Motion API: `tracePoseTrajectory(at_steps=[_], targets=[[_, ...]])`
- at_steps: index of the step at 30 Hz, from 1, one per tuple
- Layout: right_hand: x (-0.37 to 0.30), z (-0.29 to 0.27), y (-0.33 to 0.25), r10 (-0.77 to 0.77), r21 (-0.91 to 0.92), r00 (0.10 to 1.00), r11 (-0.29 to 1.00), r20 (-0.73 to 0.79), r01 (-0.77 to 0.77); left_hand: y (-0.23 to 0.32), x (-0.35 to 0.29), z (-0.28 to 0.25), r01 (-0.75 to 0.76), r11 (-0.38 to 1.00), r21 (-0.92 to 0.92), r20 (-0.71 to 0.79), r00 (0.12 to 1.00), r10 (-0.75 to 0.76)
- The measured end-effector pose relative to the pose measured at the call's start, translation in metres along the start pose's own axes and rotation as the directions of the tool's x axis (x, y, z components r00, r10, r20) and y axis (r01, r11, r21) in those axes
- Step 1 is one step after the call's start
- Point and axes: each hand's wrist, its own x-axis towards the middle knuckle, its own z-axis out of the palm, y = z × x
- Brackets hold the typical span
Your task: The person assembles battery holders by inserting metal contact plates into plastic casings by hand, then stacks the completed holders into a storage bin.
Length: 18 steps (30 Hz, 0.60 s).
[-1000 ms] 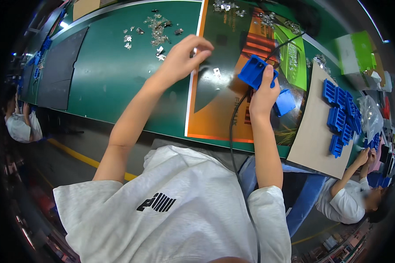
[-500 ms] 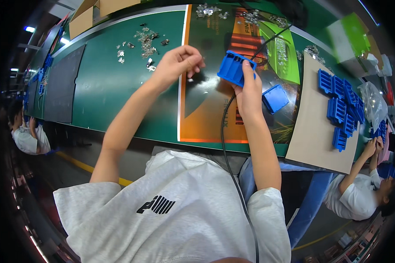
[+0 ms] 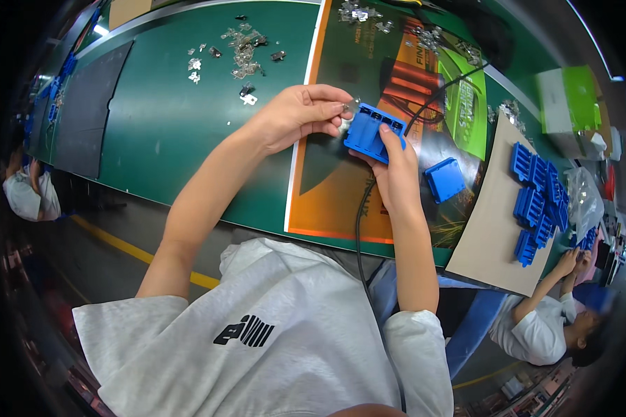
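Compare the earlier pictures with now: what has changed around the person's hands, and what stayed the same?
The left hand has moved right, up to the blue holder, and now pinches what looks like a small shiny piece. The right hand has shifted the holder leftward, away from the blue block. Unchanged: the right hand's hold, and the block lying on the printed sheet.

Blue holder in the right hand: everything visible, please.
The blue holder is a boxy tray, apparently moulded plastic, with long parallel compartments split by thin dividers and dark spots along its far end. It is held tilted above the printed sheet, open side toward the camera. The right hand grips it, thumb over its right side. The left hand pinches a small shiny piece near its far left corner; contact is unclear.
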Motion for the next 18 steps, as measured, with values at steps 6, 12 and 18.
tracePoseTrajectory(at_steps=[6, 12, 18], targets=[[-0.002, 0.003, 0.002, 0.029, -0.047, 1.000, 0.998, -0.004, -0.030, -0.001, -0.003, 0.009, -0.179, 0.882, 0.435, -0.083, 0.968, 0.238], [0.001, 0.000, 0.003, -0.020, -0.047, 0.999, 0.999, -0.029, 0.019, 0.000, -0.001, 0.010, -0.205, 0.789, 0.580, -0.203, 0.901, 0.384], [0.006, -0.010, -0.009, -0.174, -0.012, 0.978, 0.985, -0.111, 0.174, -0.016, 0.009, -0.005, -0.192, 0.246, 0.950, 0.001, 0.790, 0.613]])
